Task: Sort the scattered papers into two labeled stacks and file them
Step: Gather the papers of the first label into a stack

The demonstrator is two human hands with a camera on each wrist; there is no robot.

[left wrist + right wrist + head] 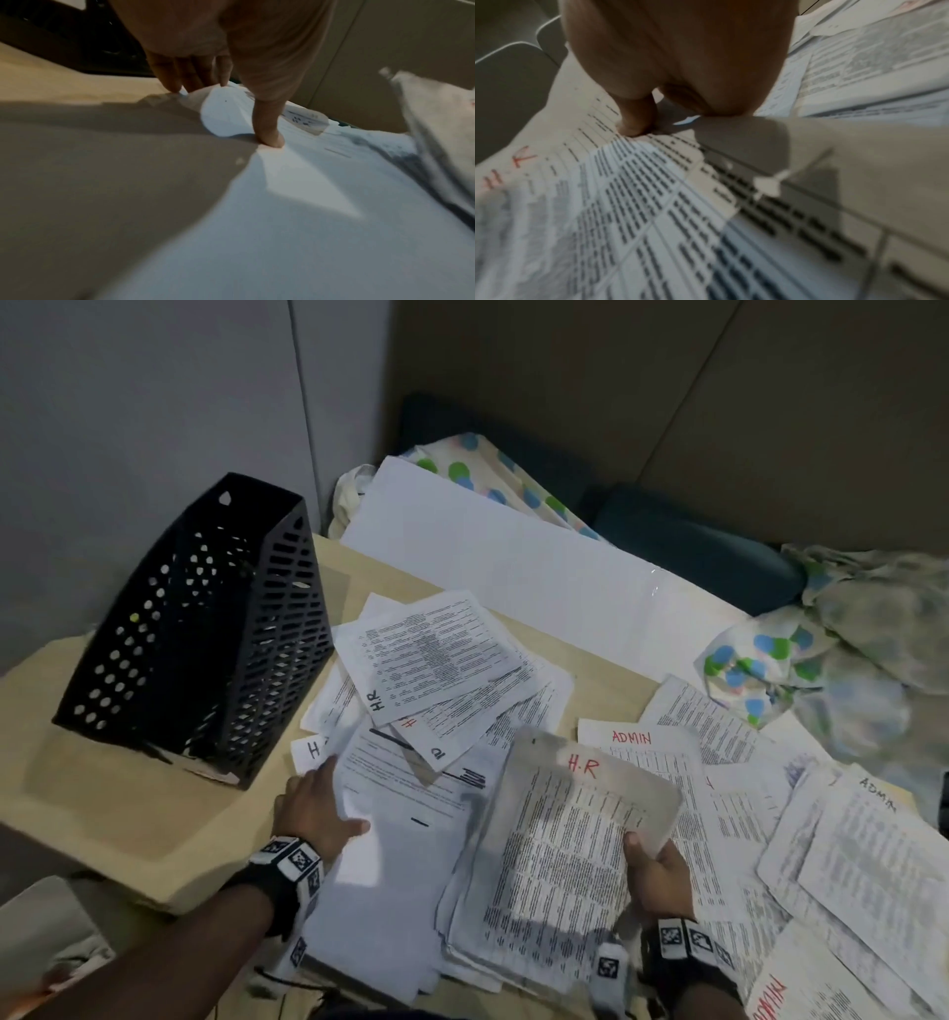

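Printed sheets marked H.R or ADMIN lie scattered on a beige table (128, 803). My right hand (639, 847) pinches the right edge of a sheet marked H.R in red (580, 819), thumb on top, lifting it over a pile; the right wrist view shows the thumb (634, 125) on that sheet (628, 203). My left hand (328, 803) rests with straight fingers on a mostly blank white sheet (380, 865). In the left wrist view the left hand (235, 113) has its thumb (270, 140) pressing the white sheet (295, 203), and the fingertips touch its far edge, which bulges up.
A black perforated file holder (205, 629) stands at the table's left, empty as far as I see. H.R sheets (431, 660) fan out beside it. ADMIN sheets (631, 738) and more (862, 855) lie to the right. A large white sheet (488, 557) and dotted cloth (760, 665) lie behind.
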